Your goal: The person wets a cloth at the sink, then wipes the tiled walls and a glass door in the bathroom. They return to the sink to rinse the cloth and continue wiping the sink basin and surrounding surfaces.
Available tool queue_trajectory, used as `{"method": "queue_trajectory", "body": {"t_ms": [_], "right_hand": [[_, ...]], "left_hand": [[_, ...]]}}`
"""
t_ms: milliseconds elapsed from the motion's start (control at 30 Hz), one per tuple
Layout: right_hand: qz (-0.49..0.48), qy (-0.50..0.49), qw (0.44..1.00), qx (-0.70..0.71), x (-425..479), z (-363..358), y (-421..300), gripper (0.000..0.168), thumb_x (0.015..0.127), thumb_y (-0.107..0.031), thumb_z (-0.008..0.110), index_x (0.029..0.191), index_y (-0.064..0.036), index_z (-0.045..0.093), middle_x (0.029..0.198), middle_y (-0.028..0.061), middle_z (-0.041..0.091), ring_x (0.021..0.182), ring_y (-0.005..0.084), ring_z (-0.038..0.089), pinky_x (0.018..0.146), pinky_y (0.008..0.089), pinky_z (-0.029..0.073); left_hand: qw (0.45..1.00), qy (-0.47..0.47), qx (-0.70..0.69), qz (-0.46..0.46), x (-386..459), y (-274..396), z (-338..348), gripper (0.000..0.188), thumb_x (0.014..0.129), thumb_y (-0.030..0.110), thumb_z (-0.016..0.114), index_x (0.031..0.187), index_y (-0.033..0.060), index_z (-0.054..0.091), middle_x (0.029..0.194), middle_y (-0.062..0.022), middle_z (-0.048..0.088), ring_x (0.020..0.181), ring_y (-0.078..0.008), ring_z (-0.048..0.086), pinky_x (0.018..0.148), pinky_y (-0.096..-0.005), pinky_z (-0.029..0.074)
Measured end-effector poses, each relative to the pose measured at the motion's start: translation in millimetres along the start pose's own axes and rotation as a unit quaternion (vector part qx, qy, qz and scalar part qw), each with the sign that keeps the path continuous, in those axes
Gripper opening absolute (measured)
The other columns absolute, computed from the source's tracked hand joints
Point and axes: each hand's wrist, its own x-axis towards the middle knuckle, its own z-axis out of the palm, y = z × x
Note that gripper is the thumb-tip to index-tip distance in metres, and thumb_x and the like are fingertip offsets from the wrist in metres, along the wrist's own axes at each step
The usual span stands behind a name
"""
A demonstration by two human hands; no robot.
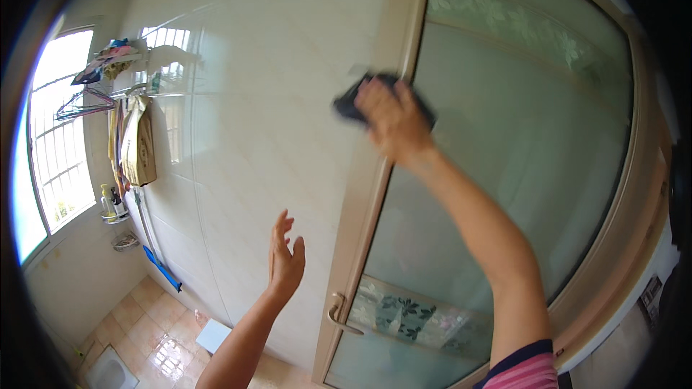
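My right hand (392, 119) presses a dark cloth (351, 102) against the tan frame (359, 194) of a frosted glass door (486, 119), with part of the cloth reaching past the frame's left edge. The hand and cloth are slightly blurred. Lower and to the left, my left hand (286, 262) is raised in front of the pale tiled wall (259, 119), holding nothing, its fingers apart. A curved metal door handle (340, 316) sits low on the frame, to the right of and below my left hand.
At left, hangers (86, 105) and a beige bag (139, 143) hang near a barred window (62, 135). Bottles (111, 202) stand on a corner shelf. A blue-headed floor tool (162, 267) leans on the wall. Below are a white box (213, 335) and a squat toilet (111, 370).
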Motion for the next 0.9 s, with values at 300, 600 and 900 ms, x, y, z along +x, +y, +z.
{"method": "queue_trajectory", "body": {"t_ms": [300,600,900], "right_hand": [[-0.216,-0.243,0.911,0.254,-274.8,2.9,-182.8,0.038,0.077,-0.016,0.043,0.112,-0.005,0.050,0.118,0.0108,0.047,0.114,0.0243,0.041,0.101,0.0412,0.027],[0.119,-0.022,0.990,-0.070,-65.3,-56.8,64.4,0.050,0.079,-0.030,0.049,0.125,-0.010,0.041,0.133,0.0080,0.035,0.127,0.0252,0.026,0.106,0.0473,0.013],[0.064,-0.154,0.979,-0.119,-135.3,-33.3,-55.0,0.053,0.081,-0.034,0.045,0.131,-0.021,0.036,0.141,0.0030,0.026,0.131,0.0233,0.021,0.104,0.0477,0.016]], "left_hand": [[0.999,-0.046,0.018,0.014,-19.7,6.8,10.2,0.054,0.081,0.001,0.047,0.131,0.0099,0.030,0.119,-0.0138,0.046,0.109,-0.0239,0.045,0.087,-0.0366,0.039],[0.998,-0.045,0.002,-0.035,-30.9,-1.1,17.7,0.051,0.083,0.003,0.046,0.131,0.0107,0.029,0.118,-0.0138,0.047,0.109,-0.0241,0.047,0.084,-0.0347,0.042],[0.995,-0.049,0.022,-0.085,-53.5,-8.8,17.0,0.051,0.083,0.003,0.046,0.131,0.0098,0.030,0.117,-0.0145,0.047,0.110,-0.0238,0.045,0.085,-0.0351,0.042]]}}
